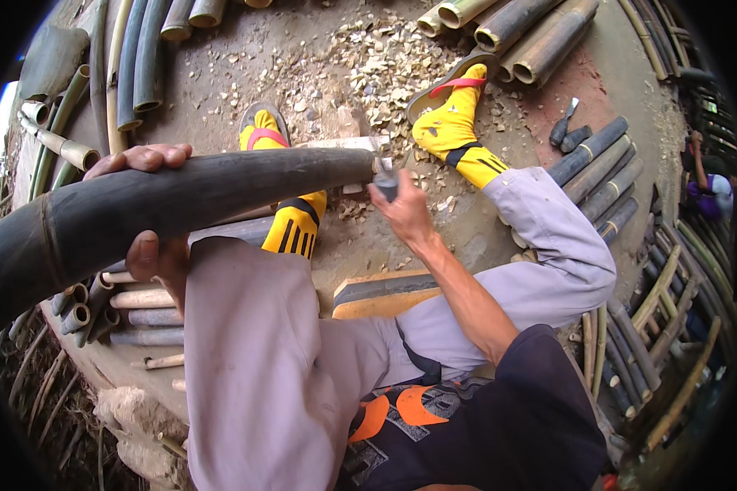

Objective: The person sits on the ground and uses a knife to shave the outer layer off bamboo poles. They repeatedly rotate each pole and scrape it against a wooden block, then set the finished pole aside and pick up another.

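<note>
A thick dark bamboo pole (196,192) slants across from the left edge to the middle, its narrower, cut end above my right hand. My left hand (165,263) grips it from beneath, with fingers curled over the top and the thumb on the near side. At that end, my right hand (408,211) is closed round a small hand tool with a dark, rounded handle (387,183). The tool's working part meets the pole's tip but is too small to make out clearly. A pale flat piece of wood (344,143) lies on the ground just beyond the tip.
Pale chips (385,74) litter the ground between my yellow-socked feet in sandals. Dark bamboo lengths (598,176) are stacked at right, with more at the far right, far left and beside my left leg. A dark-handled tool (563,121) lies near the right stack. A person (710,192) is at the right rim.
</note>
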Tool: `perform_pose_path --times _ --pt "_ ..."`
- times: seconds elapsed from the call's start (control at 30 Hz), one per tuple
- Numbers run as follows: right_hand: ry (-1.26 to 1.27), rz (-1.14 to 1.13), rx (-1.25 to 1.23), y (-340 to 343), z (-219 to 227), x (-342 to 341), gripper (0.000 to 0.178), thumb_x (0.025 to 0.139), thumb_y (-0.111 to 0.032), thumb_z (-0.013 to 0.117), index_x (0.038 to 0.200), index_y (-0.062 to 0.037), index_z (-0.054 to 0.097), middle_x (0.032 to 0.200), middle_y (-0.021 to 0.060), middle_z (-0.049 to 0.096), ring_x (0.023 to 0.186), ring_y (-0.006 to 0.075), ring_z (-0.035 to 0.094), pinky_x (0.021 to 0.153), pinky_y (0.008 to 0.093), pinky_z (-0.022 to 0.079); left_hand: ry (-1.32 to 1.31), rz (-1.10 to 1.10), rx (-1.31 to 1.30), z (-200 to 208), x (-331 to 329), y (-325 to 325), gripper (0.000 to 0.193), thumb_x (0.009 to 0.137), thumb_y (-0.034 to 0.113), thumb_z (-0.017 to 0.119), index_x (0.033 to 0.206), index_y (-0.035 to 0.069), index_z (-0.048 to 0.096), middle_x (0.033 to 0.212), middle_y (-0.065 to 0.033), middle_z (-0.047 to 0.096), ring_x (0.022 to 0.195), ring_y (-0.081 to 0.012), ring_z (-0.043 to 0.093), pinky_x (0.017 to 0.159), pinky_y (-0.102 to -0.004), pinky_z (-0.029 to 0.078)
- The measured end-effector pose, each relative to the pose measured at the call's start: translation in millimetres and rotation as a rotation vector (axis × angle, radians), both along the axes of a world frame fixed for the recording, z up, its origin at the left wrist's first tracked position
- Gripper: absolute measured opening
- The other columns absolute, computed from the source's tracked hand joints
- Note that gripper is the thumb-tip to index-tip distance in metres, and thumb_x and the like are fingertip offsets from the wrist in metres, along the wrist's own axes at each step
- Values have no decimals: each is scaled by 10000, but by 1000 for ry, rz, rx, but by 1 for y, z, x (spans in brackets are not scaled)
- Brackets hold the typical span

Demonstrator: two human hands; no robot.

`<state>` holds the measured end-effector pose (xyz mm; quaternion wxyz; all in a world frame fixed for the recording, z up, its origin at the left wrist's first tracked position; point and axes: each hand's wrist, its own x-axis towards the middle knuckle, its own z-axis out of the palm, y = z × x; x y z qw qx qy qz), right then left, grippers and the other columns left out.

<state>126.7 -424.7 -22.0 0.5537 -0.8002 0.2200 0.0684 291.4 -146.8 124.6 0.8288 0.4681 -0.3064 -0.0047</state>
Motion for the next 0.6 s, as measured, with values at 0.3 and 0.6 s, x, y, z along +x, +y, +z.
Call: perform_pose_path --times 0.3,0.6 --pt "-395 -6 -130 10 62 9 472 875 -452 616 986 1 544 704 86 634 596 203 642 532 325 516 -127 69 180 1 12 21 762 626 355 691 1252 4 435 1125 -170 456 1114 -344 478 960 -489 433" --pt "164 -22 -1 -2 19 4 433 860 -408 648 975 -3 551 746 152 638 605 260 636 550 348 496 230 730 -48 7 -18 -27 594 761 289 623 1261 42 417 1065 -183 531 944 -312 539 952 -485 401"
